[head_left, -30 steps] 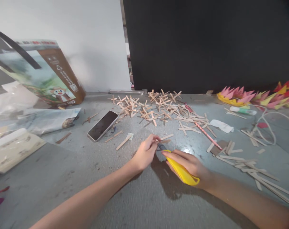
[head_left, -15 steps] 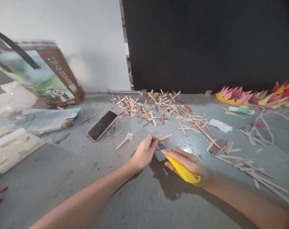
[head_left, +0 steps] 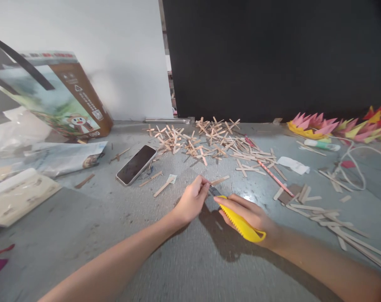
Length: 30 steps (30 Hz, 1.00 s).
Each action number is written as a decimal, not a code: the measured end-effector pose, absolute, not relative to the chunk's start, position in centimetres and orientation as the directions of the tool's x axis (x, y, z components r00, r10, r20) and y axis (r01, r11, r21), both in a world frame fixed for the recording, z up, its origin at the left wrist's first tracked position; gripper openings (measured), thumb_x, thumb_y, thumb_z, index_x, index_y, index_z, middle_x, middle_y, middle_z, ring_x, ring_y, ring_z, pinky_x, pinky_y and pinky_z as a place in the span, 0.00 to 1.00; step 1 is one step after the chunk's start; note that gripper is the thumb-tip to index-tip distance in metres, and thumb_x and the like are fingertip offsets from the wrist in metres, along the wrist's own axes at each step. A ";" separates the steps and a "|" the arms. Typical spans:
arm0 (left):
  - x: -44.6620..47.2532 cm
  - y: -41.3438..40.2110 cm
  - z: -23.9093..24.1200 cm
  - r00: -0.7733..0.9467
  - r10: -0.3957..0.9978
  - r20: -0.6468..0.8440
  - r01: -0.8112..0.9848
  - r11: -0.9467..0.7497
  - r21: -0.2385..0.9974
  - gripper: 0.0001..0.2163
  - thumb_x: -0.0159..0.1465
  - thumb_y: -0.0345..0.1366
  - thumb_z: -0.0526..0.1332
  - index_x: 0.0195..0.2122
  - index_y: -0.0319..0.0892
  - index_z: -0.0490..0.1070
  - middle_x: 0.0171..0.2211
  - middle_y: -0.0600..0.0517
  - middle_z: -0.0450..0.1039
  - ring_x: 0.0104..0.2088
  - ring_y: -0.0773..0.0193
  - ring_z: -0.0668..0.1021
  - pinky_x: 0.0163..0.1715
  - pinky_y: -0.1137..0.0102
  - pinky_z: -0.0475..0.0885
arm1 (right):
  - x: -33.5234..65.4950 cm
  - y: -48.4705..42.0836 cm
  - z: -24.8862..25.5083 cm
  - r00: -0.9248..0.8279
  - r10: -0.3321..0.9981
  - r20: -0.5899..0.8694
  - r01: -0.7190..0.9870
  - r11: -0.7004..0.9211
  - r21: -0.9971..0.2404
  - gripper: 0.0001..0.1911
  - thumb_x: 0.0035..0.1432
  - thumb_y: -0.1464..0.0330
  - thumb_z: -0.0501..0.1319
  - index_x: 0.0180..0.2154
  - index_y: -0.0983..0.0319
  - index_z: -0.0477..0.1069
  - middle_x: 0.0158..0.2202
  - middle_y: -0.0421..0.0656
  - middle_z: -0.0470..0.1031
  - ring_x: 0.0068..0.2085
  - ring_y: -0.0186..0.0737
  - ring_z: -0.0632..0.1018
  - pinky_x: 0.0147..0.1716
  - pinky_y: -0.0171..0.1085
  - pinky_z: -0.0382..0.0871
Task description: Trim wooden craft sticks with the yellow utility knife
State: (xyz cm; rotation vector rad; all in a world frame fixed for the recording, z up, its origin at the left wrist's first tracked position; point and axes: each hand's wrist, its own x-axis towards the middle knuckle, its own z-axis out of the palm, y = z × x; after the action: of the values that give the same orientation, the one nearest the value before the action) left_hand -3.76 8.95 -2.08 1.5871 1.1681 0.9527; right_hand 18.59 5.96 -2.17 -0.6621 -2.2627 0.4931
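Note:
My right hand (head_left: 251, 216) is wrapped around a yellow utility knife (head_left: 240, 222), its blade pointing up and left. The blade tip meets the pinched fingertips of my left hand (head_left: 193, 199). Those fingers close on a wooden craft stick, now almost wholly hidden by them. Just beyond the fingertips a loose craft stick (head_left: 221, 180) lies on the grey table. A small pale sliver (head_left: 219, 225) shows in the shadow beneath the knife.
Crossed craft sticks (head_left: 193, 144) are heaped at the back, with loose sticks (head_left: 331, 222) at right. A phone (head_left: 136, 165), a paper bag (head_left: 80, 100), a red pencil (head_left: 275, 178), a glue stick (head_left: 322, 145), a white cable (head_left: 363, 167) and folded-paper crowns (head_left: 312, 126) lie around.
The brown stick end that poked out beyond my left fingertips no longer shows. A pale sliver has appeared under the knife. Both hands stay nearly in place; the view shifts slightly.

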 end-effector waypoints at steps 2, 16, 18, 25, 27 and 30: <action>-3.8 9.0 -2.0 0.257 0.965 0.044 0.222 -0.103 0.970 0.11 0.74 0.45 0.51 0.40 0.43 0.65 0.25 0.59 0.61 0.26 0.67 0.65 0.29 0.71 0.60 | 18.6 6.0 -2.3 -0.610 0.580 0.540 0.313 0.802 -0.509 0.28 0.71 0.74 0.59 0.70 0.60 0.63 0.40 0.44 0.72 0.34 0.37 0.78 0.37 0.36 0.79; -3.7 9.3 -1.3 0.327 0.941 -0.090 -0.068 0.118 0.991 0.17 0.69 0.52 0.58 0.40 0.42 0.64 0.22 0.63 0.54 0.21 0.73 0.56 0.22 0.75 0.53 | 18.7 6.1 -2.7 -0.640 0.531 0.556 0.335 0.843 -0.421 0.32 0.69 0.77 0.59 0.71 0.59 0.60 0.43 0.47 0.71 0.39 0.40 0.78 0.42 0.39 0.79; -3.7 9.3 -1.2 0.331 0.939 -0.097 -0.081 0.130 0.988 0.17 0.69 0.52 0.59 0.40 0.42 0.64 0.22 0.63 0.54 0.20 0.73 0.55 0.22 0.75 0.52 | 18.8 6.2 -2.8 -0.644 0.531 0.551 0.335 0.843 -0.420 0.32 0.69 0.77 0.59 0.71 0.60 0.60 0.44 0.47 0.71 0.40 0.40 0.78 0.42 0.39 0.79; -3.6 9.4 -1.2 0.347 0.934 -0.087 -0.117 0.135 0.984 0.18 0.68 0.54 0.59 0.39 0.43 0.63 0.20 0.64 0.52 0.19 0.73 0.54 0.21 0.74 0.49 | 18.8 6.1 -3.0 -0.650 0.533 0.541 0.321 0.838 -0.440 0.32 0.70 0.77 0.58 0.72 0.60 0.59 0.48 0.50 0.73 0.44 0.42 0.79 0.47 0.42 0.79; -3.6 9.4 -1.2 0.350 0.933 -0.080 -0.109 0.126 0.986 0.18 0.68 0.54 0.59 0.40 0.43 0.63 0.20 0.64 0.52 0.19 0.73 0.54 0.21 0.74 0.50 | 19.0 6.0 -2.8 -0.648 0.542 0.535 0.321 0.831 -0.454 0.32 0.70 0.77 0.57 0.72 0.59 0.59 0.48 0.50 0.73 0.45 0.43 0.79 0.49 0.43 0.78; -3.7 9.2 -1.2 0.339 0.937 -0.089 -0.037 0.107 0.994 0.17 0.69 0.52 0.58 0.40 0.42 0.65 0.20 0.63 0.55 0.20 0.72 0.57 0.21 0.74 0.53 | 19.6 5.9 -2.3 -0.647 0.577 0.499 0.312 0.797 -0.517 0.30 0.72 0.75 0.54 0.72 0.57 0.58 0.49 0.50 0.74 0.43 0.42 0.80 0.46 0.40 0.79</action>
State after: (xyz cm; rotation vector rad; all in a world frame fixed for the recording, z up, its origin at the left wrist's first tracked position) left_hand -3.67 9.22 -1.18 1.2408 0.9617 0.9100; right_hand 19.62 5.89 -2.29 -0.6541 -2.3093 0.5118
